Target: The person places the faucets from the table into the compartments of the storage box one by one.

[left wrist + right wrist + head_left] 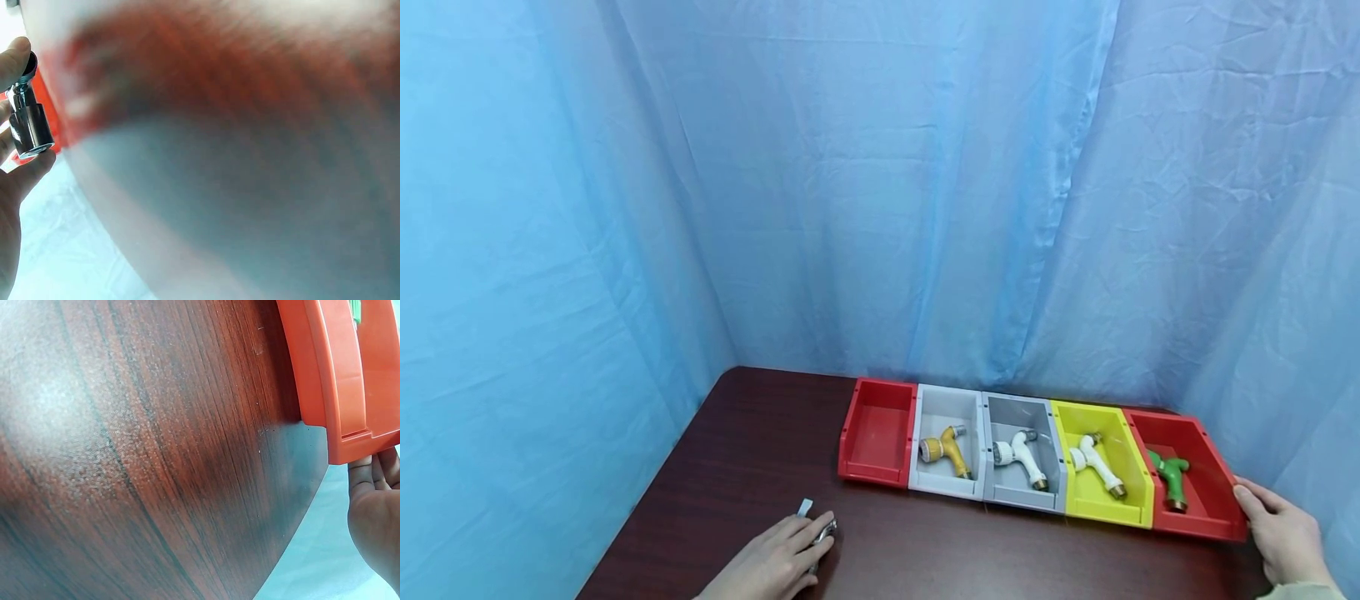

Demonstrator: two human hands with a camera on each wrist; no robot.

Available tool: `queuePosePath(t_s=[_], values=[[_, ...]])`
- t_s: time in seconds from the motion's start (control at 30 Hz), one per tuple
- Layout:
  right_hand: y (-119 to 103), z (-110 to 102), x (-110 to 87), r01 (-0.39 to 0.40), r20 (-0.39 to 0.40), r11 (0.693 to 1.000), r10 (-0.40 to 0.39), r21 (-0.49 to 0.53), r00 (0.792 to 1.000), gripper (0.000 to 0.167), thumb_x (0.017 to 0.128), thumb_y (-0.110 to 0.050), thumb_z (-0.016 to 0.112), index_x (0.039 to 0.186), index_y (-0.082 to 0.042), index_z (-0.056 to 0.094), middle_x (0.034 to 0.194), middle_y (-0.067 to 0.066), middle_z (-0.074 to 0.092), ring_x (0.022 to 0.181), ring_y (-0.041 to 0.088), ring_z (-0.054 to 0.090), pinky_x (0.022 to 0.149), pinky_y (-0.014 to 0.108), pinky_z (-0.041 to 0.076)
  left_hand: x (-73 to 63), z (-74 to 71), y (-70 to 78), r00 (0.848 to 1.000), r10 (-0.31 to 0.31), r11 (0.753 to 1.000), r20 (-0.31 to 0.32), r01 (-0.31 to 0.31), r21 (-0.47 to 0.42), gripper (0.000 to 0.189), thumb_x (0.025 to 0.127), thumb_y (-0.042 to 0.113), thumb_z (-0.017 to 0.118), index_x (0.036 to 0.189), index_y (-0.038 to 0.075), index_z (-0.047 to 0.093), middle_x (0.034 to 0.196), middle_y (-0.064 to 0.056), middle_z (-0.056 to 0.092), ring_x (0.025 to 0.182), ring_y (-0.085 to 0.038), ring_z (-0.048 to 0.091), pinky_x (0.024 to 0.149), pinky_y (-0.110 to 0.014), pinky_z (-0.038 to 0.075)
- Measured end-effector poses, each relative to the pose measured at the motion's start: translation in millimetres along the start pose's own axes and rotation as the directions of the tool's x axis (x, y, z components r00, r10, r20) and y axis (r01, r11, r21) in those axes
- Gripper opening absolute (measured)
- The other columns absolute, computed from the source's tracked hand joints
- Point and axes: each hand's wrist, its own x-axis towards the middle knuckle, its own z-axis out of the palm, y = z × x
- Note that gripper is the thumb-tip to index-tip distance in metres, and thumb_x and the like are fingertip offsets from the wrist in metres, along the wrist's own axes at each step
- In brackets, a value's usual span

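Note:
My left hand [782, 557] is low at the front of the table. Its fingers hold a chrome tap [30, 122], mostly covered by the hand in the head view; a flat grey lever [805, 507] sticks out past the fingers. At the far right, my right hand [1285, 533] touches the outer side of the right-hand red bin [1213, 483] with its fingers fairly straight. Inside that bin lies a green tap [1172, 479]. In the right wrist view the fingers [361, 475] meet the bin's side, their tips hidden behind it.
Along the table's back, the row continues leftward: a yellow bin [1138, 500] with a white tap [1097, 467], a grey bin [1022, 498] with another white tap [1021, 457], a white bin [940, 485] with a yellow tap [951, 450], and a bare red bin [880, 429]. Blue curtains [880, 183] surround the table.

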Motion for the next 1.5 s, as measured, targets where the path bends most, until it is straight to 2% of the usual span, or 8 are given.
queuePosePath(t_s=[0.1, 0.3, 0.43, 0.63, 0.8, 1.0, 1.23, 1.5], values=[[-1.4, 0.4, -3.5, -0.014, -0.001, 1.000, 0.014, 0.013, 1.000, 0.067, 0.108, -0.047, 0.038, 0.159, -0.006, 0.025, 0.159, 0.033, 0.026, 0.136, 0.051, 0.043, 0.101, 0.066, 0.043, 5.2, -4.6, -3.1, 0.997, -0.044, 0.999, -0.055, 0.043, -0.018, 0.055, 0.085, 0.034, 0.085, 0.133, 0.013, 0.068, 0.146, -0.008, 0.058, 0.118, -0.016, 0.061, 0.098, -0.038, 0.055], [10.4, -1.1, 16.5, -0.021, -0.005, 1.000, 0.021, -0.015, 1.000, 0.071, 0.106, -0.053, 0.038, 0.160, -0.008, 0.026, 0.160, 0.029, 0.027, 0.138, 0.050, 0.039, 0.094, 0.061, 0.047, 22.0, -15.0, -14.8, 0.990, -0.065, 0.998, -0.122, 0.065, 0.003, 0.056, 0.084, 0.029, 0.086, 0.135, 0.012, 0.068, 0.150, -0.009, 0.055, 0.122, -0.021, 0.059, 0.100, -0.039, 0.054], [17.0, -1.7, 26.6, -0.011, -0.010, 0.999, 0.011, -0.030, 1.000, 0.073, 0.105, -0.055, 0.040, 0.159, -0.009, 0.028, 0.159, 0.029, 0.029, 0.130, 0.050, 0.047, 0.084, 0.057, 0.054, 36.2, -22.0, -22.1, 0.990, -0.079, 0.996, -0.119, 0.083, 0.032, 0.055, 0.087, 0.031, 0.083, 0.137, 0.013, 0.067, 0.152, -0.009, 0.054, 0.127, -0.023, 0.058, 0.103, -0.039, 0.053], [11.0, -0.2, 15.7, -0.014, -0.004, 1.000, 0.014, 0.004, 1.000, 0.072, 0.105, -0.053, 0.042, 0.159, -0.008, 0.028, 0.159, 0.029, 0.029, 0.128, 0.047, 0.052, 0.089, 0.059, 0.052, 54.9, -28.0, -28.2, 0.987, -0.118, 0.991, -0.113, 0.124, 0.052, 0.061, 0.085, 0.031, 0.085, 0.140, 0.015, 0.065, 0.153, -0.007, 0.053, 0.131, -0.024, 0.056, 0.108, -0.041, 0.050], [7.0, -0.6, 12.2, -0.015, -0.006, 1.000, 0.015, -0.007, 1.000, 0.071, 0.105, -0.052, 0.044, 0.159, -0.007, 0.030, 0.155, 0.031, 0.038, 0.110, 0.039, 0.064, 0.084, 0.055, 0.057, 63.4, -27.8, -32.0, 0.985, -0.116, 0.990, -0.124, 0.125, 0.061, 0.062, 0.084, 0.030, 0.086, 0.140, 0.014, 0.064, 0.153, -0.007, 0.053, 0.131, -0.025, 0.056, 0.108, -0.042, 0.049], [4.0, 0.2, 9.7, -0.019, -0.011, 0.999, 0.019, -0.028, 1.000, 0.070, 0.105, -0.052, 0.044, 0.159, -0.008, 0.030, 0.159, 0.027, 0.031, 0.110, 0.039, 0.063, 0.081, 0.055, 0.057, 70.2, -26.8, -35.7, 0.983, -0.115, 0.990, -0.140, 0.124, 0.060, 0.062, 0.085, 0.029, 0.085, 0.141, 0.012, 0.063, 0.152, -0.009, 0.053, 0.129, -0.027, 0.058, 0.108, -0.041, 0.050], [-4.4, 2.2, -8.7, -0.004, 0.020, 1.000, 0.003, 0.021, 1.000, 0.069, 0.108, -0.049, 0.038, 0.159, -0.005, 0.025, 0.158, 0.033, 0.026, 0.140, 0.051, 0.035, 0.101, 0.064, 0.041, 79.5, -28.0, -37.8, 0.982, -0.136, 0.988, -0.131, 0.143, 0.050, 0.063, 0.085, 0.031, 0.085, 0.142, 0.015, 0.063, 0.152, -0.007, 0.053, 0.128, -0.024, 0.058, 0.108, -0.038, 0.050], [-11.2, 2.3, -19.3, -0.018, 0.025, 0.999, 0.017, 0.039, 1.000, 0.067, 0.109, -0.046, 0.035, 0.160, -0.004, 0.023, 0.159, 0.033, 0.023, 0.141, 0.052, 0.033, 0.104, 0.065, 0.038, 96.7, -28.1, -39.5, 0.982, -0.153, 0.987, -0.114, 0.157, 0.026, 0.065, 0.087, 0.033, 0.083, 0.145, 0.016, 0.060, 0.153, -0.007, 0.052, 0.131, -0.025, 0.056, 0.109, -0.039, 0.049]])
